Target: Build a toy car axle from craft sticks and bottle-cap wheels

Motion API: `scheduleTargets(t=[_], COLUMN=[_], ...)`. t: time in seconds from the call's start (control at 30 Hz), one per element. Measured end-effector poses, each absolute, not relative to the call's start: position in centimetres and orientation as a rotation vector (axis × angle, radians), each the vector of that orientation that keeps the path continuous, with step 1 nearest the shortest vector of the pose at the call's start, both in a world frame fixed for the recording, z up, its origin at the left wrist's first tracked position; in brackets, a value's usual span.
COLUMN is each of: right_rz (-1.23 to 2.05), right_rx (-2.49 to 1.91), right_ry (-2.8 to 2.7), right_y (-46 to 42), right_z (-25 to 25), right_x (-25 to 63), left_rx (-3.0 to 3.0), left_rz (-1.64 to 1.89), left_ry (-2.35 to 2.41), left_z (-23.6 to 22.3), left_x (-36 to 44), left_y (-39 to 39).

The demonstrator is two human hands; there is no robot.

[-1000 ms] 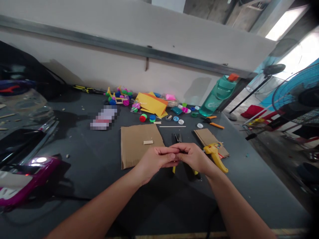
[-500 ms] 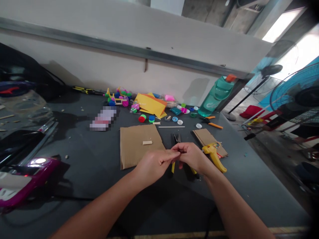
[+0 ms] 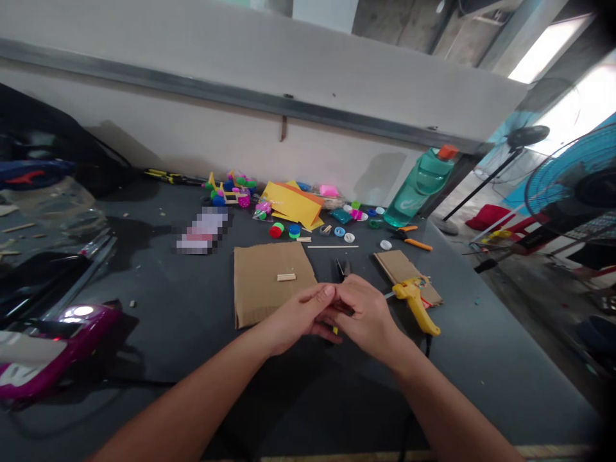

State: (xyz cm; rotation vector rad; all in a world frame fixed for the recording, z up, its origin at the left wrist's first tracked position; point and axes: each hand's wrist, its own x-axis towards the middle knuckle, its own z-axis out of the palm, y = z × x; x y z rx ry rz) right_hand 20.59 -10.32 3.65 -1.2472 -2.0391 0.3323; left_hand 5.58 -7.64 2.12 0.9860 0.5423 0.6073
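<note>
My left hand point(image 3: 301, 314) and my right hand point(image 3: 363, 314) meet over the dark table point(image 3: 192, 359), fingers pinched together around something small that I cannot make out. Black pliers with yellow handles point(image 3: 341, 269) lie just beyond and under the hands. A brown cardboard sheet point(image 3: 267, 282) with a short bundle of wooden sticks point(image 3: 286, 277) on it lies to the left of the hands. A yellow glue gun point(image 3: 414, 301) rests on a smaller cardboard piece point(image 3: 399, 264) to the right.
Coloured bottle caps point(image 3: 289, 230), yellow paper point(image 3: 293, 204), a toy cart point(image 3: 228, 191), a thin skewer point(image 3: 333, 246) and orange-handled cutters point(image 3: 411, 240) lie along the back. A green water bottle point(image 3: 416, 186) stands at back right. A purple helmet point(image 3: 52, 346) sits left.
Both hands have slid slightly left and down over the pliers, the right hand turning so its back faces up; they stay pinched together.
</note>
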Motion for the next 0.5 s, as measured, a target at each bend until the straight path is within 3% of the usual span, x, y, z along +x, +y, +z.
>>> scheduleTargets(t=[0.27,0.5], right_rz=[0.185,0.652], right_rx=[-1.271,-1.322], right_ry=[-2.073,-1.726], right_y=[-10.0,-9.5], right_z=[3.9,3.3], right_x=[21.5,21.8], left_rx=[1.192,1.107], left_rz=[0.415,0.718], left_ry=[0.721,0.8], left_z=[2.4,2.3], left_x=[4.8,4.5], left_y=[-7.2,-6.2])
